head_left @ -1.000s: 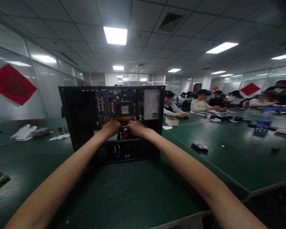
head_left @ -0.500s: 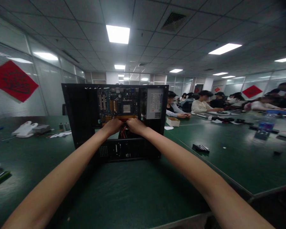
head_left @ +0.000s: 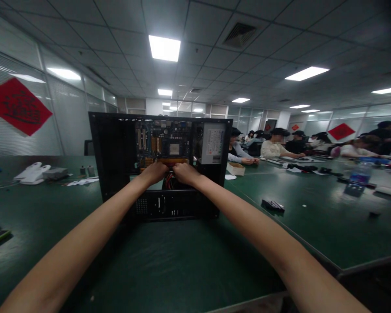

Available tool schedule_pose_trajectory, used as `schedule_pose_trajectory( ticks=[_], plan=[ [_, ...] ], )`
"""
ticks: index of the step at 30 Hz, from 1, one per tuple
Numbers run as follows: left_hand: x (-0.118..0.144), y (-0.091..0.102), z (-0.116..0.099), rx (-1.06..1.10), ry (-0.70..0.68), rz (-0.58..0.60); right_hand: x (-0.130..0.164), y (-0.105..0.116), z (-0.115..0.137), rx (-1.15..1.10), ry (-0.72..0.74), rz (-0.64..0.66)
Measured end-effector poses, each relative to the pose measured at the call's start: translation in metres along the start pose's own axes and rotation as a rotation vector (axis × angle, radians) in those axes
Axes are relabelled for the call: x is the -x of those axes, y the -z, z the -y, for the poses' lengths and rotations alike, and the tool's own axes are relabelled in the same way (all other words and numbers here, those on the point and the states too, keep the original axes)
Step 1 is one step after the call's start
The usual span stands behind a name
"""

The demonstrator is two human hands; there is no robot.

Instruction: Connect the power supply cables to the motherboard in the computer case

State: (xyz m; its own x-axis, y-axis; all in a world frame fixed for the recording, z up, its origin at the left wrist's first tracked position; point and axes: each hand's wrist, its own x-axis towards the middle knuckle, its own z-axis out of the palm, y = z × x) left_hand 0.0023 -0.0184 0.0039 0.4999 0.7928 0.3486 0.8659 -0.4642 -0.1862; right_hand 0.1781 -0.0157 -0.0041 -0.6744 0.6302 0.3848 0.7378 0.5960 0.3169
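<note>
Head view, and both arms are stretched straight out into an open black computer case standing upright on the green worktop, just ahead of centre. The left hand is curled into a loose fist at the lower edge of the motherboard, knuckles toward the camera. The right hand sits just beside it, also curled, the two hands nearly touching. Between and below them shows a bundle of red cables, and the fingers are folded in around that spot, but what exactly they grip I cannot tell, since the backs of the hands hide it. A grey power supply sits in the case's upper right corner.

Out on the worktop: a small black part lies well off to the right, white packaging off to the left. Several seated people work along the far right side.
</note>
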Motion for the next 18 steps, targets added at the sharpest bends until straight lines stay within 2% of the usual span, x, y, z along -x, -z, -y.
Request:
schedule_pose_trajectory(
  ticks=[5, 10, 18],
  plan=[
    [0.001, 0.001, -0.002, -0.025, 0.015, -0.016, -0.005, -0.001, 0.001, 0.042, 0.013, 0.033],
    [0.001, -0.006, 0.004, 0.074, -0.025, -0.048, -0.007, -0.001, -0.001, 0.035, 0.025, 0.053],
    [-0.006, -0.016, 0.013, 0.105, -0.024, -0.076, -0.007, 0.000, -0.002, -0.032, -0.027, 0.072]
  ],
)
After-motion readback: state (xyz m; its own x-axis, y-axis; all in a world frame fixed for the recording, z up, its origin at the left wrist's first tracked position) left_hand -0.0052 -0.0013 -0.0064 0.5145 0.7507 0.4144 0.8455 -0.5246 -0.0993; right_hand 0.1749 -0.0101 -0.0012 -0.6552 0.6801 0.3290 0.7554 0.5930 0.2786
